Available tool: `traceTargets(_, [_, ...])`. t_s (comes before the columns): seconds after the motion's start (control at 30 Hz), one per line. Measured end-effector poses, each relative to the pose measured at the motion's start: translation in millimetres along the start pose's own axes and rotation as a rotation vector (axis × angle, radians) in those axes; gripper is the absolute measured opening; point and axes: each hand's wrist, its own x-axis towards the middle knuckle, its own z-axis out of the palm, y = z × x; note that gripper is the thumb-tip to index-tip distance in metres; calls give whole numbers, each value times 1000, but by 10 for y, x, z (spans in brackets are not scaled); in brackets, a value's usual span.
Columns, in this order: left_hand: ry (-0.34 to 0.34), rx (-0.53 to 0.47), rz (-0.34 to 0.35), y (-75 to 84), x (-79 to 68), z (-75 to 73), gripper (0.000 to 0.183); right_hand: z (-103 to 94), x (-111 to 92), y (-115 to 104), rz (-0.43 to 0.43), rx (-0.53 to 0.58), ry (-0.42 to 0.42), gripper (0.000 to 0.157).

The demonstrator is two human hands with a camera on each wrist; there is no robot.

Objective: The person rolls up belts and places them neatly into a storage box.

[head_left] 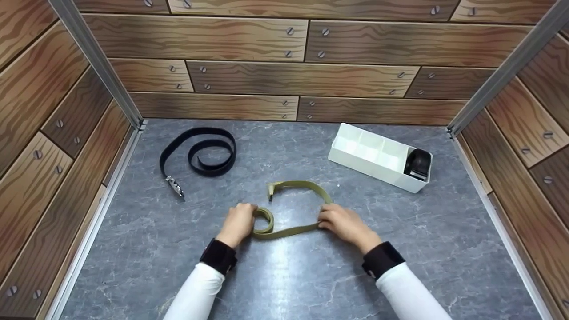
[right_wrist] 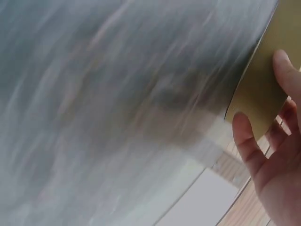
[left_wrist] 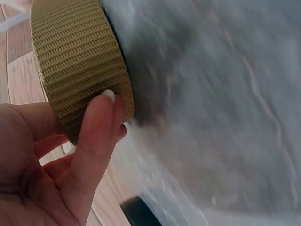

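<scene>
An olive woven belt (head_left: 293,230) lies on its edge on the grey surface, one end rolled into a small coil and the other curving back to a buckle end (head_left: 270,190). My left hand (head_left: 239,223) grips the coil from its left side; in the left wrist view a thumb presses the ribbed webbing (left_wrist: 80,56). To the right, my right hand (head_left: 344,223) holds the strap between thumb and fingers where it bends. The right wrist view shows the smooth olive strap (right_wrist: 263,80) against the fingers, partly cut off by the frame.
A black belt (head_left: 202,129) with a silver buckle (head_left: 175,186) lies loosely coiled at back left. At back right stands a white divided box (head_left: 369,165); its right compartment holds a rolled black belt (head_left: 418,163). Wood-patterned walls (head_left: 249,80) enclose the back and sides.
</scene>
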Motion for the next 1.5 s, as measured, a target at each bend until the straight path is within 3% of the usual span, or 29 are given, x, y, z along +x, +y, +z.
traceTargets(0.23, [7, 8, -15, -179, -13, -85, 16, -68, -186, 262, 36, 59, 76, 8])
traceTargets(0.53, [-44, -38, -57, -328, -34, -185, 27, -144, -422, 618, 108, 144, 218, 9])
traceTargets(0.73, [-56, -24, -5, -352, -42, -198, 27, -196, -600, 843, 209, 167, 286, 8])
traceTargets(0.93, [-77, 7, 125, -321, -35, -163, 14, -251, -647, 893, 283, 160, 258, 6])
traceTargets(1.1, [-82, 11, 162, -253, -12, -151, 15, -280, -596, 808, 302, 71, 194, 8])
traceTargets(1.2, [-61, -2, 150, -230, 0, -139, 15, -321, -548, 664, 311, 13, 141, 19])
traceTargets(1.37, [2, -7, 117, -191, 42, -100, 13, -277, -376, 201, 279, 4, 56, 47])
traceTargets(1.5, [26, -1, 70, -147, 78, -71, 12, -107, -185, -273, 151, 58, -51, 53])
